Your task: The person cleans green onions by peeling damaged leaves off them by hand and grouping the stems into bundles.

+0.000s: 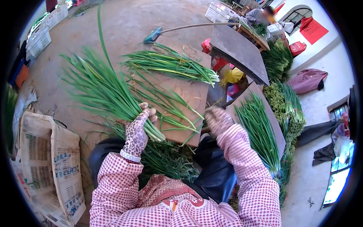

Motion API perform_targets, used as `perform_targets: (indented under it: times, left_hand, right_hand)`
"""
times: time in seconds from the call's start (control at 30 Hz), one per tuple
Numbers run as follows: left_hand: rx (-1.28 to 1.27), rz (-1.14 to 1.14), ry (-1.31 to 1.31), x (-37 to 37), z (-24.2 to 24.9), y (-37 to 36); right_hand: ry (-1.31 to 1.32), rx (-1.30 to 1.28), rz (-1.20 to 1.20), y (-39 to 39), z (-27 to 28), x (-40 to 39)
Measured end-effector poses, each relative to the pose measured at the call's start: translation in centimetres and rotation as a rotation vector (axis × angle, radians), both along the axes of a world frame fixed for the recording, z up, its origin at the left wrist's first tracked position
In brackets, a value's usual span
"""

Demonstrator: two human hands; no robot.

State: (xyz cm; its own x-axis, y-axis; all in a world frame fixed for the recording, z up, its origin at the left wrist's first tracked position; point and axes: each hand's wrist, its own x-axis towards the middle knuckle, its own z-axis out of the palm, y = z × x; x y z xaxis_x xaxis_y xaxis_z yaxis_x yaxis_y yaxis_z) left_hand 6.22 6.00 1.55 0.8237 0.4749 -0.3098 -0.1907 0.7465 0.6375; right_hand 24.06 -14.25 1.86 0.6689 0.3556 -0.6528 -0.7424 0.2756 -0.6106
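Note:
My left hand (138, 130), in a spotted fingerless glove, is closed around a thick bunch of Chinese chives (107, 89). The pale stem ends point toward my lap, and the leaves fan out to the upper left. One long leaf sticks up above the rest. My right hand (218, 120) is smeared by motion near the right edge of the brown board (189, 96), so its fingers cannot be made out. Loose chives (172, 100) lie scattered on the board between my hands. Another pile of chives (170, 66) lies at its far side.
More chives (259, 132) lie on a panel at my right, with stacked bundles (287, 109) along the wall. Greens (166, 159) lie by my lap. A lined crate (53, 166) stands at my left. A dark table (238, 49), a broom (153, 35) and a seated person (259, 16) are farther off.

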Motion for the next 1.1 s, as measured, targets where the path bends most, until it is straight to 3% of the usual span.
perform_targets:
  times: [0.07, 0.17, 0.4, 0.47, 0.53, 0.6, 0.67, 0.7, 0.73, 0.8, 0.87, 0.93, 1.0, 1.1]
  left_hand:
    - [-0.057, -0.033, -0.062, -0.1, -0.1, -0.2]
    - [-0.172, -0.137, -0.084, -0.6, -0.5, -0.1]
    - [-0.198, -0.11, -0.072, -0.7, -1.3, 0.0]
    - [-0.157, -0.077, -0.104, -0.7, -1.2, 0.0]
    - [-0.027, -0.023, -0.172, -0.6, -0.9, -0.1]
    - [-0.025, -0.013, -0.154, -0.7, -0.5, -0.1]
    - [-0.025, -0.009, -0.127, -0.7, -0.9, -0.2]
    - [-0.05, -0.01, -0.113, -0.8, -0.9, -0.3]
    - [-0.052, 0.0, -0.106, -1.0, -0.9, -0.5]
    - [-0.112, -0.077, -0.062, -1.3, -1.1, -1.4]
    - [-0.118, -0.115, 0.07, -1.2, -2.2, -2.7]
    - [-0.167, -0.245, 0.182, -1.2, -2.4, -3.5]
    - [-0.193, -0.285, 0.167, -1.1, -2.4, -3.6]
    - [-0.139, -0.37, 0.101, -0.5, -3.8, -3.5]
  right_hand:
    - [-0.053, 0.059, 0.342, 4.0, -2.1, -3.7]
    - [-0.093, 0.084, 0.566, 6.5, -2.5, -5.8]
    - [-0.242, 0.189, 0.693, 9.0, -3.5, -1.8]
    - [-0.604, -0.192, 0.754, 5.2, -1.7, -2.9]
    - [-1.318, -0.979, 0.755, 1.1, 0.0, -4.0]
    - [-1.42, -1.095, 0.755, 0.6, -0.6, -4.2]
    - [-0.953, -1.197, 0.843, 1.4, -1.6, -3.4]
    - [-0.58, -0.994, 0.719, 1.6, -0.3, -3.7]
    - [-0.577, -0.991, 0.732, 1.5, -0.8, -3.7]
    - [-0.285, -0.462, 0.517, 0.4, -2.1, -4.2]
    - [-0.259, -0.316, 0.603, 0.2, -1.9, -5.3]
    - [-0.289, -0.347, 0.611, 0.7, -1.1, -7.1]
    - [-0.374, -0.38, 0.829, 1.0, -0.5, -8.1]
    - [-0.383, -0.255, 0.9, 0.9, -1.4, -9.2]
